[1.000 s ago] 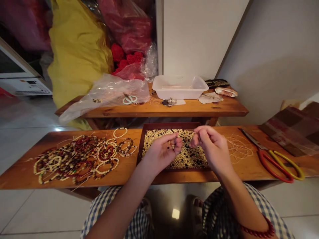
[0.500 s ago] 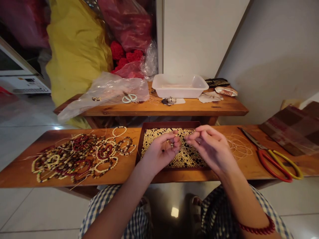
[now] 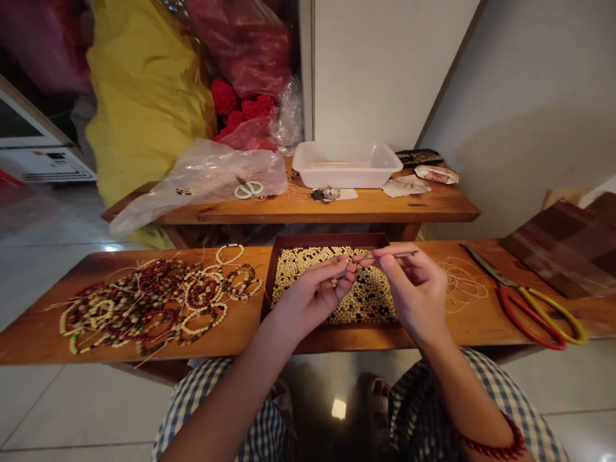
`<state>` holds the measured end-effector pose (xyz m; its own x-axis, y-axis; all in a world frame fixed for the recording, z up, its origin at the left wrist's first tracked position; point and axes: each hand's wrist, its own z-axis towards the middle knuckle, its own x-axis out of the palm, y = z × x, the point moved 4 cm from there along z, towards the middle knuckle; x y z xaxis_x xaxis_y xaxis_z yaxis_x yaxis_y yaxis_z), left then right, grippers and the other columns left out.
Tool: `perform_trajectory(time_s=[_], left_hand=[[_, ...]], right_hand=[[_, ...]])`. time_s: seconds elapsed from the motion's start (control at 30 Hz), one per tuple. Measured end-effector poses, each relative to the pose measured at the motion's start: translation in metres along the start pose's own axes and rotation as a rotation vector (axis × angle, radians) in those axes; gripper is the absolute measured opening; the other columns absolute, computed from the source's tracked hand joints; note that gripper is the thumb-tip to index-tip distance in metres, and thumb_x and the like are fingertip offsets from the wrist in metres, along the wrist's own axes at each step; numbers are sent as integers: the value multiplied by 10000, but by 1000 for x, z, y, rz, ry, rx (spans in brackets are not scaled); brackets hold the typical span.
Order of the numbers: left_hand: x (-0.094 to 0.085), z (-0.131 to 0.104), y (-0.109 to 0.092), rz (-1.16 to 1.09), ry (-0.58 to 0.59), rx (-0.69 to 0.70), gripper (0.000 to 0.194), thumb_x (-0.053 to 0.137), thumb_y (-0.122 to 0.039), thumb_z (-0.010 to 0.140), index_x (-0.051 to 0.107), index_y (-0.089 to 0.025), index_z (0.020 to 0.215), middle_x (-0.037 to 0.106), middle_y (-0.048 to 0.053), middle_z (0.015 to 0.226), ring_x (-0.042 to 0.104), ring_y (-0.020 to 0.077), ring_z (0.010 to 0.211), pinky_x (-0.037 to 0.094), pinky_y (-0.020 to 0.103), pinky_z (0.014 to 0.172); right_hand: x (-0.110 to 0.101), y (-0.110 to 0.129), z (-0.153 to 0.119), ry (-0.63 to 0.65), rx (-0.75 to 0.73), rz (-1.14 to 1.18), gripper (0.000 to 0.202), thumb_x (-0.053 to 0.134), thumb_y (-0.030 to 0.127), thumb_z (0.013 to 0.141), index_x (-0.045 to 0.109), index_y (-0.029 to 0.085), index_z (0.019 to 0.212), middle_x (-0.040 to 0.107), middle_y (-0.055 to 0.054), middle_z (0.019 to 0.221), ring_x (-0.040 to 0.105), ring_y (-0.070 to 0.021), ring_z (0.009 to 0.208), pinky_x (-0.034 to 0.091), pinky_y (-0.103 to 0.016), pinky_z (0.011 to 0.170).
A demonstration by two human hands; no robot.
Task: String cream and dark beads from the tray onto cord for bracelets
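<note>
Over a dark red tray (image 3: 283, 246) filled with small cream and black beads (image 3: 370, 289), my two hands meet at the fingertips. My left hand (image 3: 322, 289) is curled with thumb and fingers pinched on small beads (image 3: 349, 262). My right hand (image 3: 416, 282) pinches a thin dark stick-like tool (image 3: 407, 253), its tip pointing left at my left fingertips. Whether a thread runs between the hands is too small to tell. To the left lies a pile of beaded bracelets (image 3: 144, 301) with loose string ends.
Red and yellow scissors (image 3: 534, 314) and coiled thread (image 3: 464, 282) lie at the right, beside a taped box (image 3: 568, 247). On the rear bench are a white plastic tub (image 3: 346, 167), a clear bag (image 3: 202, 179) and small light-handled scissors (image 3: 249, 189).
My right hand has closed and turned, and the thin tool now shows in it. Its fingertips have come up to my left hand, which has shifted slightly right.
</note>
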<state>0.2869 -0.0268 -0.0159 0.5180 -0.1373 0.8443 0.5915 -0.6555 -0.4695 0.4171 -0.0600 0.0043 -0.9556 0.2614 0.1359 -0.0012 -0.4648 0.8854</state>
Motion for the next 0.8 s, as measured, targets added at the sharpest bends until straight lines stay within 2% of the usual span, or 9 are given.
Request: perform_trajectory(time_s=[0.4, 0.67, 0.8], left_hand=[[2, -1, 1, 53, 66, 14, 70, 608, -22, 754, 645, -68, 791, 599, 22, 726, 571, 31, 656, 465, 87, 615], [-1, 0, 2, 79, 69, 41, 69, 647, -37, 731, 661, -76, 787, 615, 24, 737, 586, 39, 687, 478, 95, 668], [-2, 0, -1, 155, 44, 89, 54, 660, -53, 726, 661, -85, 768, 608, 11, 737, 573, 31, 675, 464, 101, 660]], right_hand=[[0, 0, -1, 29, 24, 64, 80, 596, 189, 841, 663, 198, 883, 701, -28, 833, 673, -167, 828, 526, -361, 791], [1, 6, -1, 44, 5, -8, 96, 575, 180, 850, 662, 203, 882, 701, -24, 831, 674, -162, 829, 535, -345, 784], [1, 11, -1, 73, -16, -125, 113, 583, 172, 843, 674, 216, 892, 704, -16, 837, 669, -138, 814, 531, -310, 785]])
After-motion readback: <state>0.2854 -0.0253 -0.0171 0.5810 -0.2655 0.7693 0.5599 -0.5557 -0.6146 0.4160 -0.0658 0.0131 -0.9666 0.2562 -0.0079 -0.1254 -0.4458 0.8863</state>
